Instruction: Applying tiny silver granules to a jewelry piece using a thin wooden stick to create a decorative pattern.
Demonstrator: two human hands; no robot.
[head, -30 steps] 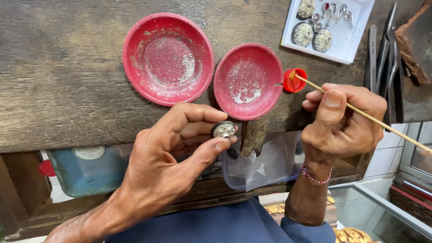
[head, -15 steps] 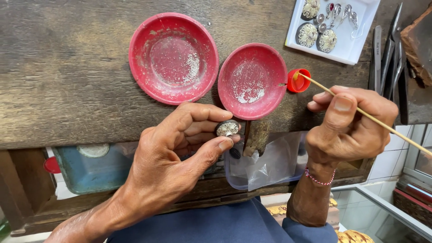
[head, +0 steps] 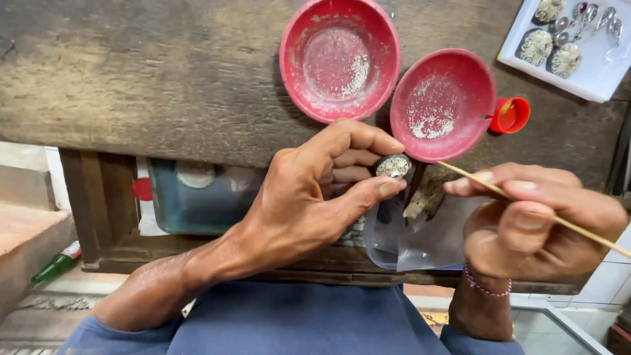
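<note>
Ornament (head: 393, 165), small and stone-studded, sits pinched in the left hand (head: 315, 190) fingers at frame centre; right hand (head: 536, 223) fingers clamp a thin stick (head: 460, 172) just beside it, stone-setting seemingly midway, red dishes (head: 442, 105) holding grains.

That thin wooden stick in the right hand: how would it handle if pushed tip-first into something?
Probably light and a bit springy: the stick is long and very thin. It likely bends or snaps under firm end load. The right hand pinches it near the tip, which suggests it needs close support for control.

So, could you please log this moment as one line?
left hand: holds ornament | right hand: holds stick | stick tip near ornament
</note>
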